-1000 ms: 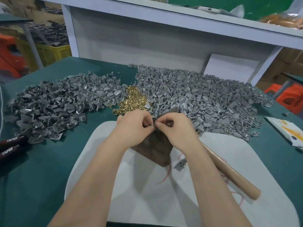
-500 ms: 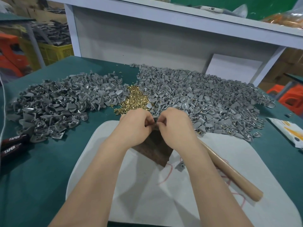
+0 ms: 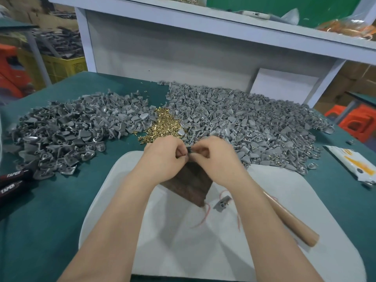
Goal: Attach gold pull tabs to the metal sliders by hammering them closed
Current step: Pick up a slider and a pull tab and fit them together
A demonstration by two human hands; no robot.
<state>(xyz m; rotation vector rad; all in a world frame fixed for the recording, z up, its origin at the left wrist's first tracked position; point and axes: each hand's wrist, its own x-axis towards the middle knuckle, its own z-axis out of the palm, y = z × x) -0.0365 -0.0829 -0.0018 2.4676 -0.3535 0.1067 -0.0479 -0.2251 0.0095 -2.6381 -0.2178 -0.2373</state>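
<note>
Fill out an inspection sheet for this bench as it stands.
Surface: green table cover under a white board.
Job's things: left slider pile and right slider pile flank the gold tab heap; wooden hammer handle and brown block lie on the board.
Clutter: black TAPER handles far left; white-orange packet right.
Hands: left hand and right hand both pinch a small grey piece.
Cables: nothing seen; loose red threads only.
Surroundings: white shelf, yellow crate, orange stools.

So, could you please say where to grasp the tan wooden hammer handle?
Near its free butt end, from above on the right: the tan wooden hammer handle lies flat on the white board, its upper part hidden under the right forearm.
</note>
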